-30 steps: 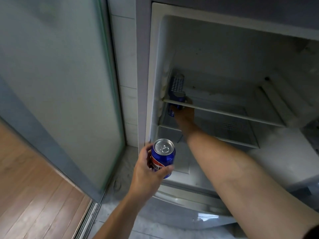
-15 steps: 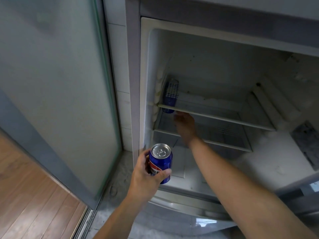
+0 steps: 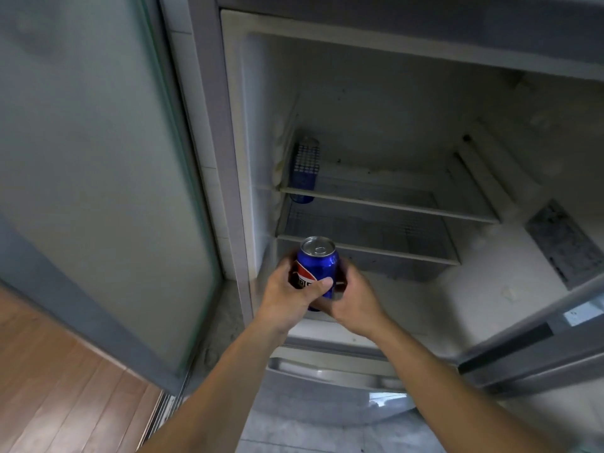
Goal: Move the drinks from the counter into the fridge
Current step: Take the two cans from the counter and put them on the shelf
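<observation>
Setting: kitchen corner, open fridge (image 3: 376, 103) ahead, frosted glass door (image 3: 98, 158) off to the left, wood floor (image 3: 49, 387) below it.
Left hand: the left hand (image 3: 287, 297) is wrapped around the blue can (image 3: 316, 268), thumb across the label, holding it upright just in front of the fridge opening.
Right hand: the right hand (image 3: 354, 300) cups the can's other side, fingers curled behind it. Looks like a grip too, though most of the fingers are hidden, so I can't say how firm.
Inside the fridge: one blue can (image 3: 304, 171) already stands on the upper shelf (image 3: 392, 206), tucked against the left wall. Lower shelf (image 3: 369, 250) sits just beneath it.
Step, my guess: handing the can from left to right before shelving it.
Next move: probably a reach in with the right hand, setting this can beside the first. Needs to clear the shelf's front edge and land upright without knocking its neighbour.
</observation>
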The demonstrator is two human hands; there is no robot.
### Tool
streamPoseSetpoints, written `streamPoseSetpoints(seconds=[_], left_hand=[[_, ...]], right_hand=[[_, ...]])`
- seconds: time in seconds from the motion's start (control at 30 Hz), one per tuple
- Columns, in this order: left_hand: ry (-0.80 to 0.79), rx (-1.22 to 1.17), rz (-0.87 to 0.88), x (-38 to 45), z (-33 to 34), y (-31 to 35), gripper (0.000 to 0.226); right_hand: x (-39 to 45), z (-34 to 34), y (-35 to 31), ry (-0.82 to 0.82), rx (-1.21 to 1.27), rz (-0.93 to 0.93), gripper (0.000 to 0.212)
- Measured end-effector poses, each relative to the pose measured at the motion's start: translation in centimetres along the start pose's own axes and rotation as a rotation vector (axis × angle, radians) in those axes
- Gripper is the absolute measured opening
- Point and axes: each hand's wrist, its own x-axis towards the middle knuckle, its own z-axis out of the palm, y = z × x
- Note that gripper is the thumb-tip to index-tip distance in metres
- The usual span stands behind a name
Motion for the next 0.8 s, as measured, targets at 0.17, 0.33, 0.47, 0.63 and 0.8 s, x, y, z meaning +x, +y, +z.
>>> streamPoseSetpoints(seconds=[0.17, 0.33, 0.47, 0.63, 0.8], left_hand=[[-0.115, 0.074, 0.113, -0.6, -1.5, 0.5, 0.062], [0.004, 0.127, 0.193, -2.3, -4.5, -1.7, 0.020], [0.071, 0.114, 0.227, -2.7, -7.3, -2.9, 0.021], [0.091, 0.111, 0.205, -2.6, -9.6, -4.6, 0.019], [0.066, 0.128, 0.174, -3.0, -9.9, -5.9, 0.025]], right_hand=[[3.3, 0.4, 0.5, 0.149, 0.075, -0.016, 0.080], [8.3, 1.5, 0.4, 0.279, 0.083, 0.010, 0.076], [11.6, 2.4, 0.3, 0.323, 0.037, -0.027, 0.066], [15.8, 3.6, -0.3, 0.370, -0.071, 0.063, 0.070], [17.6, 4.1, -0.5, 0.415, -0.100, 0.133, 0.062]])
